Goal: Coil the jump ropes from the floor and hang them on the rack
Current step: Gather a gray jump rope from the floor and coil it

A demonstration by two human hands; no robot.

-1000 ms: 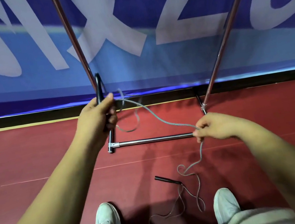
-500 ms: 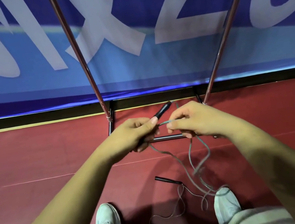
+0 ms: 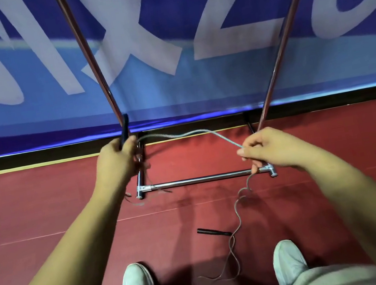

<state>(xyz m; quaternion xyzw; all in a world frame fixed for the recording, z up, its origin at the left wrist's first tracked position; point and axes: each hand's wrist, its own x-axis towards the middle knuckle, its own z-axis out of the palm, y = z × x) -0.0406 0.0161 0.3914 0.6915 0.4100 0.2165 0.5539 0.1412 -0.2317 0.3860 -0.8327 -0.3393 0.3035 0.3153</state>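
One jump rope [image 3: 237, 211]: our left hand [image 3: 117, 166] grips its black handle [image 3: 125, 129]; our right hand [image 3: 268, 150] pinches the cord [image 3: 180, 134]. The cord spans between our hands, then trails down to the second handle [image 3: 213, 232] on the floor [image 3: 42, 205].

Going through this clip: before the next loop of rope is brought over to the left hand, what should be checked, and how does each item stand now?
1. Grip of left hand on black handle: ok.
2. Pinch of right hand on rope: ok.
3. Rope span between the hands free of knots: ok.
4. Trailing rope clear of rack base bar: cannot tell; it passes the bar's right end.
5. Floor slack clear of shoes: ok, it lies between them.
6. Whole rope gathered: not ok; second handle lies on the floor.
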